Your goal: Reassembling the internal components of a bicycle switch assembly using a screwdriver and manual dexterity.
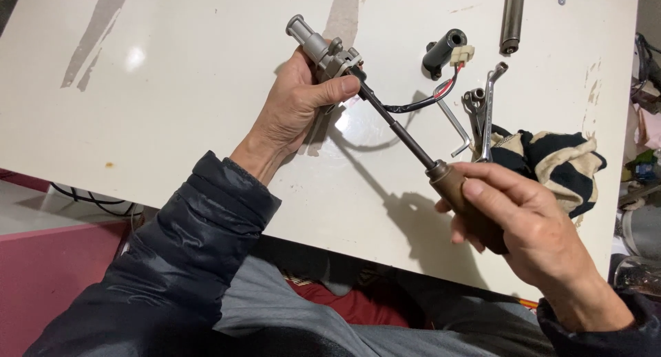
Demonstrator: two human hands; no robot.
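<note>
My left hand (297,102) grips a grey metal part (321,48) with a round stub at its upper end, held above the white table (172,88). A black cable with red and white wires (420,102) runs from the part to a small cream plug (463,54). My right hand (523,216) is closed around the brown handle of a screwdriver (460,195). Its dark shaft (396,126) slants up left, and its tip meets the metal part beside my left thumb.
A black cylindrical piece (442,50) lies next to the plug. A metal tube (512,16) lies at the top. Spanners (485,109) and a hex key (454,126) rest by a striped cloth (558,161). Clutter sits past the table's right edge.
</note>
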